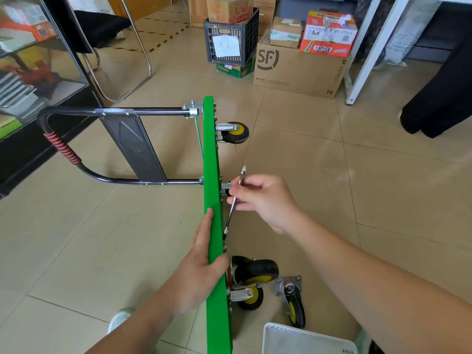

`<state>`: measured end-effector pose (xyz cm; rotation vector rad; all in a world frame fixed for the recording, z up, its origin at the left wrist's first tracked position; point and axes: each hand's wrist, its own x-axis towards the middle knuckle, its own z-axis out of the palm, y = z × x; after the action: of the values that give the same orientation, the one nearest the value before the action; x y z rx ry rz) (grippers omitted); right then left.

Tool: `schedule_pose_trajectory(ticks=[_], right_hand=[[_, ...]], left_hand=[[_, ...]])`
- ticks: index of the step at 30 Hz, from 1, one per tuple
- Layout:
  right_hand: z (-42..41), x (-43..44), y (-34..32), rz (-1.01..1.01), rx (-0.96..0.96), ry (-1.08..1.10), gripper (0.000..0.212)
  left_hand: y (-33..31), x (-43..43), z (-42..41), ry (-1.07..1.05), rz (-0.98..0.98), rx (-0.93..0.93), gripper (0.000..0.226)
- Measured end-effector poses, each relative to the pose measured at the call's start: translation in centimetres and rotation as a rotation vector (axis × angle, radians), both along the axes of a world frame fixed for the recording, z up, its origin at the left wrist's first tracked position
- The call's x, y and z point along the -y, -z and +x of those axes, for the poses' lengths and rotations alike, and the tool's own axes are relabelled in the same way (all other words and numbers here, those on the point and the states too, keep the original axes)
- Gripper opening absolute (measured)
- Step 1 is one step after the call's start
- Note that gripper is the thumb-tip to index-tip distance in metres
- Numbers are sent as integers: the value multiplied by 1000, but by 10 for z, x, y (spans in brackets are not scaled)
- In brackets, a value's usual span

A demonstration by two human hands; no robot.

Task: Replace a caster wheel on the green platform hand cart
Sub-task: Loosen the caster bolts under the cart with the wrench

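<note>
Cart (212, 162) stands on its edge on the floor. Left hand (201, 264) grips its rim to steady it. Right hand (260, 200) holds a wrench (229, 218) against the underside. A loose wheel (291, 292) lies near. I think bolts come next: turn the wrench.

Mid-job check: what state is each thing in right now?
green platform: stood on edge, wheels facing right.
handle: unfolded, sticking out left.
left hand: grips the platform's upper edge.
right hand: holds the wrench.
wrench: at the platform's underside; bolt contact hidden.
loose caster: lying on the floor, detached.
far wheel: mounted.
</note>
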<state>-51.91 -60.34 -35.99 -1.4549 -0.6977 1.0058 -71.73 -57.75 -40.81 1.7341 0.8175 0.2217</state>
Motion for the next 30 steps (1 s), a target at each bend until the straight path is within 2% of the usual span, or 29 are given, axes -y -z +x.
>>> schedule_pose_trajectory(ticks=[8, 18, 24, 30], right_hand=[[8, -29, 9, -135, -64, -101, 6], [10, -34, 17, -175, -71, -154, 5], [2, -27, 24, -180, -88, -110, 22], [-14, -13, 7, -120, 45, -112, 12]], left_hand=[[0, -1, 0, 17, 3, -4, 93], [-3, 0, 0, 21, 10, -12, 93], [-2, -1, 0, 17, -14, -10, 94], [-4, 0, 2, 2, -32, -2, 92]])
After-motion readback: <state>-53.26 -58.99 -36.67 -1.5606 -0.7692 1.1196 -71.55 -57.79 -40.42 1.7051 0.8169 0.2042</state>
